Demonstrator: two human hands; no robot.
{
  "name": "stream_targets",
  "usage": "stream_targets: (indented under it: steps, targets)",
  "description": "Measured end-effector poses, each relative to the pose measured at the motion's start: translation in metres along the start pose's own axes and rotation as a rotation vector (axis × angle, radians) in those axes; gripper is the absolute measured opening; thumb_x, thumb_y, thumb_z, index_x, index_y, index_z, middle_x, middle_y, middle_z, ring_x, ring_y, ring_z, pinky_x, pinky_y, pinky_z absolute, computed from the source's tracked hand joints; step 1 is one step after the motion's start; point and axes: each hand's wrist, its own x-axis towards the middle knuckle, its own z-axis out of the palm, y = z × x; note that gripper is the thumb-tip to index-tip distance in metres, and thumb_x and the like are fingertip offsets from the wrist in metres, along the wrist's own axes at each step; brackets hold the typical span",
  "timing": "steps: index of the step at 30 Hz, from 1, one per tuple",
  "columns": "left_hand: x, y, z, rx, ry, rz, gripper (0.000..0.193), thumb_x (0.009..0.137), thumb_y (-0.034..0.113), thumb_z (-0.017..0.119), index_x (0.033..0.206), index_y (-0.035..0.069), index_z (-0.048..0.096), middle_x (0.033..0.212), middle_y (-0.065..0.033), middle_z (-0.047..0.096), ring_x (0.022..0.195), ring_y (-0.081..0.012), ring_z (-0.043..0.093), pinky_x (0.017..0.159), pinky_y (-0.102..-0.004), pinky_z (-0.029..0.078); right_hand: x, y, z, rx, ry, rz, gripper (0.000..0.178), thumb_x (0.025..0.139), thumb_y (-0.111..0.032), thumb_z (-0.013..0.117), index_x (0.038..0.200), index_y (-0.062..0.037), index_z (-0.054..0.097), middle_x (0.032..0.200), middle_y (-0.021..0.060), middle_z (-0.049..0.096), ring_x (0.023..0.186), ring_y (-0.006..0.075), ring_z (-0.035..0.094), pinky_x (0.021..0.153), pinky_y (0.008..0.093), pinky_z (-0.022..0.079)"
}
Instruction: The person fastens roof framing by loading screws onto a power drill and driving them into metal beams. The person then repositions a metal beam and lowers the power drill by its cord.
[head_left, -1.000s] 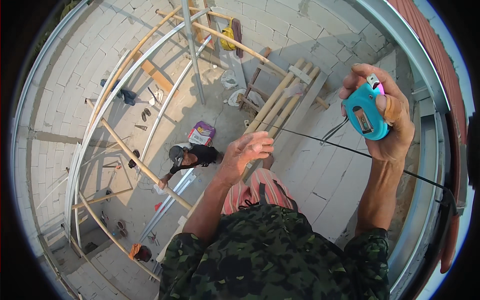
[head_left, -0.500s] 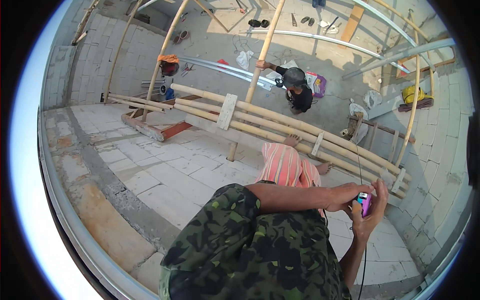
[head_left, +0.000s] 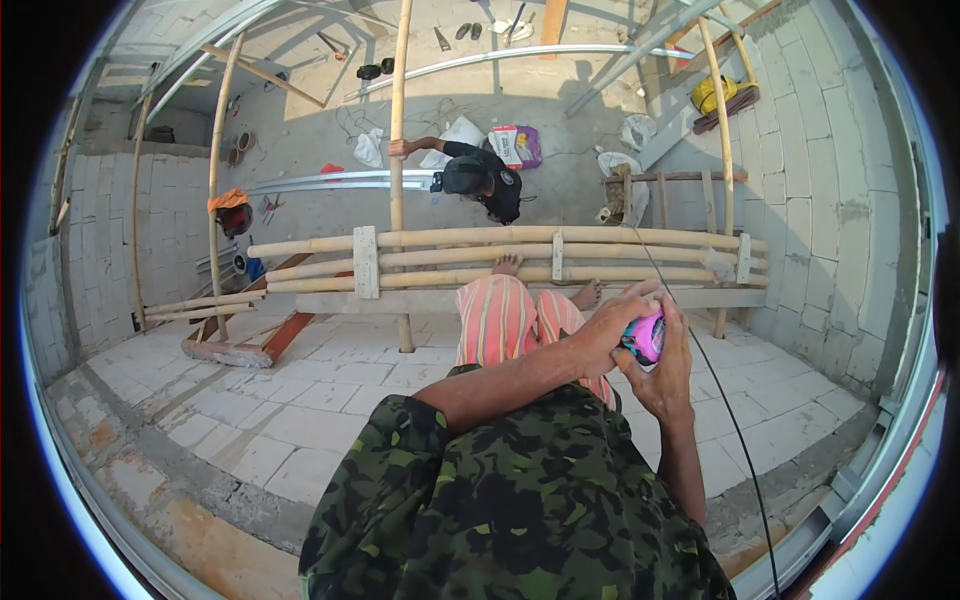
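Both hands are together in front of me, right of the middle, around a small rounded pink-and-teal case [head_left: 648,338]. My left hand [head_left: 607,330] reaches across from the left, its fingers bent against the case's left and upper side. My right hand [head_left: 672,375] grips it from the right and below, thumb on the near side. The fingers partly hide the case, and its kind cannot be made out. A thin black cable [head_left: 722,385] runs beside my right hand down to the lower edge. Below the hands are my knees in striped pink cloth [head_left: 495,318].
My bare feet [head_left: 508,265] rest at a platform of bamboo poles [head_left: 450,238] tied by short boards [head_left: 366,262]. Upright poles [head_left: 398,100] rise through it. Down on the floor, a person [head_left: 480,180] in dark clothes grasps one pole. Block walls [head_left: 800,130] stand around; metal channels [head_left: 330,184] lie below.
My view has turned, so the platform now lies level across it. My hands and the case appear further left and higher, with the case's pink face turned more toward me.
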Motion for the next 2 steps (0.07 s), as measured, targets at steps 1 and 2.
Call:
stream_targets:
  steps: [1, 2]
  targets:
    - [0.0004, -0.0035, -0.0015, 0.024, -0.01, -0.038, 0.056, 0.091, 0.022, 0.056, 0.141, 0.004, 0.037, 0.122, -0.0085, 0.05, 0.109, -0.0165, 0.052, 0.091, -0.0312, 0.048, -0.0081, 0.0018, 0.0001, -0.019, -0.026, 0.04, 0.089, 0.07, -0.02, 0.08, 0.141, 0.0024, 0.031, 0.138, 0.0236, 0.043, 0.128, 0.0432, 0.04, 0.105, 0.0501, 0.035]
    - [0.0036, -0.0054, -0.0028, 0.053, -0.028, -0.079, 0.056, 0.091, 0.023, 0.056, 0.141, 0.004, 0.038, 0.122, -0.0085, 0.05, 0.111, -0.0171, 0.052, 0.094, -0.0313, 0.046, -0.0134, 0.005, -0.0015, -0.038, -0.043, 0.083, 0.091, 0.071, -0.022, 0.08, 0.142, 0.0021, 0.029, 0.138, 0.0234, 0.043, 0.129, 0.0438, 0.039, 0.106, 0.0509, 0.033]
